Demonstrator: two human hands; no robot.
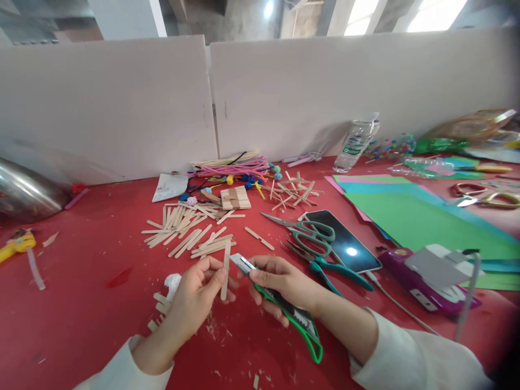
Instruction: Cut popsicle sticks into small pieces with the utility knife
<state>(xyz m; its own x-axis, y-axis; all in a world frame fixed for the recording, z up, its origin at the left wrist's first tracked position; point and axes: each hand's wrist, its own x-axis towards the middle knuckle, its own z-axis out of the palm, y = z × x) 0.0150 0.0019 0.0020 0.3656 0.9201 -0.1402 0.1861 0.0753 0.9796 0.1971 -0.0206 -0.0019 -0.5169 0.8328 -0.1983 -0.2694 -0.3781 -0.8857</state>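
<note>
Pinched between the thumb and fingers of my left hand (203,287) is a popsicle stick (226,271), held nearly upright. My right hand (280,281) grips a green and black utility knife (290,311). The blade (242,263) points left, just right of the stick, with a small gap visible between them. Beyond my hands lies a loose pile of popsicle sticks (179,225). One single stick (259,238) rests apart from the pile. Small wood shavings are scattered on the red table below my hands.
Right of my hands lie scissors (314,236), teal pliers (331,268) and a phone (345,241) with a cable. Farther right are a purple device (426,284) and coloured paper (418,216). A plastic bottle (355,146) leans near the white partition (325,92). A yellow glue gun (18,245) is far left.
</note>
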